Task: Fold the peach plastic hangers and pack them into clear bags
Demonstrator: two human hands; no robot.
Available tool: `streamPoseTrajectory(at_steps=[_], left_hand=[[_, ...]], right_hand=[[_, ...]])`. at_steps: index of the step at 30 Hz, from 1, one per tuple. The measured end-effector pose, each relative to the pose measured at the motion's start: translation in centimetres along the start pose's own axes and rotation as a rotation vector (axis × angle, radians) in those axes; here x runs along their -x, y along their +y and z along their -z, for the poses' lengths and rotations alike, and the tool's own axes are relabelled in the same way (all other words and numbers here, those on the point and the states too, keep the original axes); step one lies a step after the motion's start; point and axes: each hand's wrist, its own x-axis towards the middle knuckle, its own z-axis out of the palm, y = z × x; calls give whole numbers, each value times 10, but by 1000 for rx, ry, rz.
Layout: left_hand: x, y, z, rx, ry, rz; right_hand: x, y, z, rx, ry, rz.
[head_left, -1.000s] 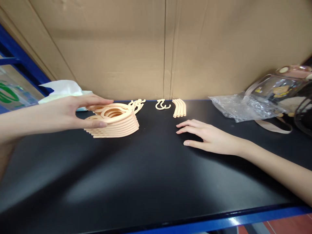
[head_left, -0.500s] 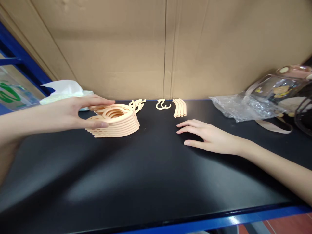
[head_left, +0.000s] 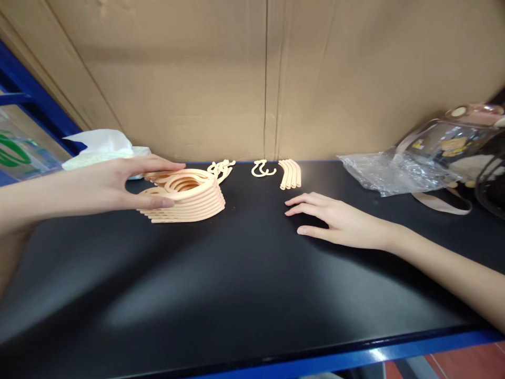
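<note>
On the left of the black table stands a neat stack of peach plastic hanger pieces, curved and looped in shape. My left hand reaches over it, thumb along the near side and fingers at the far side, closed about its upper part. My right hand hovers or rests low over the table with fingers stretched apart and nothing in them; contact with the surface cannot be made out. Just beyond it lie several short curved peach tubes side by side. Pale hooks lie left of these, and a heap of hooks sits behind the stack.
A tissue pack stands behind my left hand. At the right are a crumpled clear plastic bag and a transparent bag with a strap. Cardboard rises behind the black table, which has a blue front edge.
Both hands keep their places and the pieces lie as before. Only the view has shifted very slightly.
</note>
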Motion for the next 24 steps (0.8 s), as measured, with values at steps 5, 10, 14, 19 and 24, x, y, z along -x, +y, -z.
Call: streamPoseTrajectory(at_steps=[5, 10, 14, 19, 24], left_hand=[[0, 1, 1, 62, -63, 2], [2, -2, 0, 53, -103, 28], [0, -11, -2, 37, -120, 2], [-3, -21, -4, 27, -115, -11], [-3, -21, -4, 34, -115, -18]], right_hand=[[0, 0, 0, -13, 0, -7], [0, 0, 0, -9, 3, -3], [0, 0, 0, 4, -4, 2], [0, 0, 0, 17, -7, 7], [0, 0, 0, -1, -1, 4]])
